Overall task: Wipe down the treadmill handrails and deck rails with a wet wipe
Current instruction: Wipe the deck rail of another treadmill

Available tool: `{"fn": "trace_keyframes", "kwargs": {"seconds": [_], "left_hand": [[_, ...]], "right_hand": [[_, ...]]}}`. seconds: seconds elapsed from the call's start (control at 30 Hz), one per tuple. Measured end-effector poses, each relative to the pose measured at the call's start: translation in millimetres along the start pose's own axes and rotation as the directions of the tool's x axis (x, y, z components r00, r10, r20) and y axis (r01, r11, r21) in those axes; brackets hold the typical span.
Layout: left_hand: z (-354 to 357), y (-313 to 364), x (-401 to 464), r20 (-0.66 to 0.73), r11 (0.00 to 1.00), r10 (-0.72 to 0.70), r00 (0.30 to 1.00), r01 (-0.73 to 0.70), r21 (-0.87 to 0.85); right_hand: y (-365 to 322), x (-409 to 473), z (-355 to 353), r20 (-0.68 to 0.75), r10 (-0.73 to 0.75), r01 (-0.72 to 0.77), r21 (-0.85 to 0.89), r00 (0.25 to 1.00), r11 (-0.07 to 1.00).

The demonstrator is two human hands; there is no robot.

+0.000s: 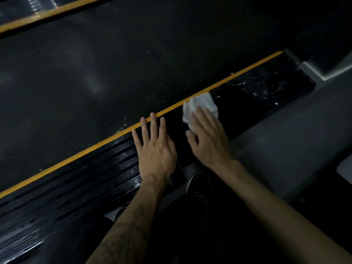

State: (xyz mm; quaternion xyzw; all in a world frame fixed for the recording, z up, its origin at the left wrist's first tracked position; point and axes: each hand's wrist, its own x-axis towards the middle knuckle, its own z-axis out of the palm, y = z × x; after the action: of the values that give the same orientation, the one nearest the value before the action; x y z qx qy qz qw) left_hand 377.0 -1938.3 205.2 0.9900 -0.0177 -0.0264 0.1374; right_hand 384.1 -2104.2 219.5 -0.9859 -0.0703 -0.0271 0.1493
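The right hand (207,138) lies flat, fingers (204,116) straight and spread, pressing a crumpled white wet wipe (200,104) onto the black ribbed deck rail (76,185) of the treadmill. The wipe sits just past the fingertips, toward 1 o'clock from the hand, its far edge touching the yellow stripe (76,158) that runs along the rail's inner border. The left hand (155,149) rests palm down on the same rail, at 9 o'clock from the right hand and just beside it, fingers straight and slightly fanned, holding nothing; its longest fingertips reach the yellow stripe. Beyond the stripe, toward 11 o'clock, spreads the dark running belt (114,63), with a second yellow-edged rail (47,13) at the far top left. Toward 2 o'clock from the wipe the rail surface shows pale flecks and smears (266,90). At 6 o'clock from the right hand a dark shoe (199,185) with a light sole edge shows beside the rail. A grey floor (285,141) lies at 3 o'clock.
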Motion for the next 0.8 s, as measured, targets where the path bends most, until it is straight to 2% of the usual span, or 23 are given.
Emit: {"fn": "trace_keyframes", "kwargs": {"seconds": [0.07,0.13,0.27,0.3,0.33,0.43,0.5,0.6,0.67,0.73,0.8], "left_hand": [[0.4,0.0,0.0,0.002,1.000,-0.001,1.000,0.001,-0.006],[1.0,0.7,-0.4,-0.004,1.000,-0.005,1.000,0.005,-0.010],[0.4,1.8,0.3,-0.019,1.000,-0.005,1.000,0.005,-0.007],[0.1,2.2,0.4,-0.019,1.000,-0.002,1.000,0.002,-0.002],[-0.1,2.5,0.5,-0.018,1.000,0.001,1.000,-0.001,0.001],[-0.5,2.5,0.6,-0.012,1.000,0.002,1.000,-0.002,0.000],[-0.5,2.3,0.1,-0.009,1.000,0.001,1.000,-0.001,0.004],[-1.2,3.0,0.4,-0.008,1.000,0.007,1.000,-0.007,0.019],[-1.9,3.6,1.0,-0.003,1.000,0.004,1.000,-0.004,0.018],[-2.4,4.2,1.1,0.006,1.000,-0.001,1.000,0.001,0.014],[-2.2,4.2,1.1,0.010,1.000,-0.001,1.000,0.000,0.009]], "right_hand": [[-1.3,-10.5,1.1,0.057,-0.190,0.191,-0.009,0.980,0.982],[17.3,-5.9,-5.9,0.057,-0.235,0.237,-0.048,0.970,0.970],[33.2,7.5,-14.4,-0.063,0.069,-0.071,-0.026,0.996,0.997],[23.9,5.9,-11.0,-0.082,0.101,-0.102,-0.015,0.992,0.995],[13.6,1.5,-5.9,-0.091,0.079,-0.080,-0.003,0.993,0.997],[3.8,-18.2,6.3,-0.039,-0.197,0.196,-0.020,0.980,0.980],[23.5,-15.0,1.1,-0.009,-0.257,0.256,-0.058,0.966,0.965],[40.8,-1.6,-10.2,-0.063,-0.014,0.011,-0.052,0.998,0.999],[25.2,-2.2,-5.0,-0.129,0.109,-0.111,-0.009,0.986,0.994],[3.3,-14.3,7.9,-0.131,0.029,-0.028,0.013,0.991,1.000],[2.0,-26.1,13.6,-0.074,-0.168,0.168,-0.016,0.983,0.986]]}}
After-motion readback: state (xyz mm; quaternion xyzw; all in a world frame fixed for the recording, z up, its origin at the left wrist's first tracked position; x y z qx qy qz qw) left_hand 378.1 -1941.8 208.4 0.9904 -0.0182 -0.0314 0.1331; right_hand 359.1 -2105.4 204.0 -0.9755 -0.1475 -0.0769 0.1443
